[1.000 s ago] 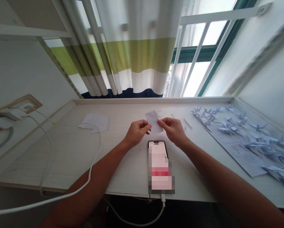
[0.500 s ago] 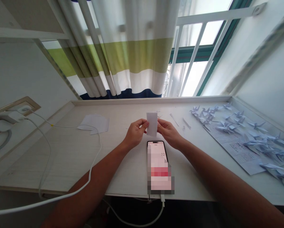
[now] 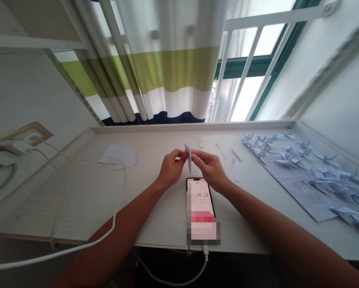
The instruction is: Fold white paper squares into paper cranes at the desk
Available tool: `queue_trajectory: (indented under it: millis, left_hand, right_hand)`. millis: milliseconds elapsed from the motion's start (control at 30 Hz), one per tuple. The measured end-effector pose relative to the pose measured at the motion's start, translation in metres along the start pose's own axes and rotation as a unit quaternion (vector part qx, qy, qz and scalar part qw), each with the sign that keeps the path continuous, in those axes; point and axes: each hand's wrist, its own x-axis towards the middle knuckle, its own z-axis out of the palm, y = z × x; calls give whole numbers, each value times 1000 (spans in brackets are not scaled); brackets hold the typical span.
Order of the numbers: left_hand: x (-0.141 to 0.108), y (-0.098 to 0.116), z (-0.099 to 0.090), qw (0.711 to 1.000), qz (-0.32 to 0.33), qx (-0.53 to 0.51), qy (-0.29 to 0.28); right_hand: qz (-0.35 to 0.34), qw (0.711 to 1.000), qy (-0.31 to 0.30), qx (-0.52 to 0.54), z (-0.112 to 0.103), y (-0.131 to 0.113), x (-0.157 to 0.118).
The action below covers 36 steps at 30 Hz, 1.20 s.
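White desk (image 3: 77, 204) w/ phone (image 3: 201, 200) (showing 38:22), paper sheet (image 3: 119, 155), paper cranes (image 3: 326, 158), scraps (image 3: 220, 151).

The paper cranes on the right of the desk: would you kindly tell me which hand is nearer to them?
Right. The right hand lies left of the paper cranes; the left hand lies further left, past the white paper both hands pinch.

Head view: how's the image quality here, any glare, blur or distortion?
In the head view, the window is blown out to white, the wide lens curves the desk edges, the wall trim at upper right smears into blur, and the phone is partly pixelated, while the left hand, right hand and paper stay fairly sharp.
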Motion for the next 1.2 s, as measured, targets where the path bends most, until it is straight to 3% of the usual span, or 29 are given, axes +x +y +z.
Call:
queue_trajectory:
  millis: [200, 333, 433, 567, 733, 967, 1200]
  left_hand:
    - [-4, 7, 5, 997, 13, -73, -37]
    - [-10, 13, 9, 991, 8, -120, -53]
    - [-12, 13, 9, 994, 2, -104, -36]
    - [-12, 12, 7, 997, 22, -67, 20]
    - [-12, 13, 7, 997, 27, -69, 29]
    - [-11, 10, 6, 998, 10, -64, 11]
    - [-8, 12, 2, 998, -1, -43, 46]
  right_hand:
    - [-17, 999, 22, 26, -2, -5, 0]
    - [0, 999, -10, 43, -13, -10, 1]
    - [-21, 999, 5, 37, -20, -13, 1]
    - [-69, 993, 28, -93, -25, -16, -2]
    - [-82, 975, 58, -198, -24, -14, -3]
    - [-49, 978, 67, -192, -22, -13, 0]
    - [-28, 975, 34, -219, -19, -13, -1]
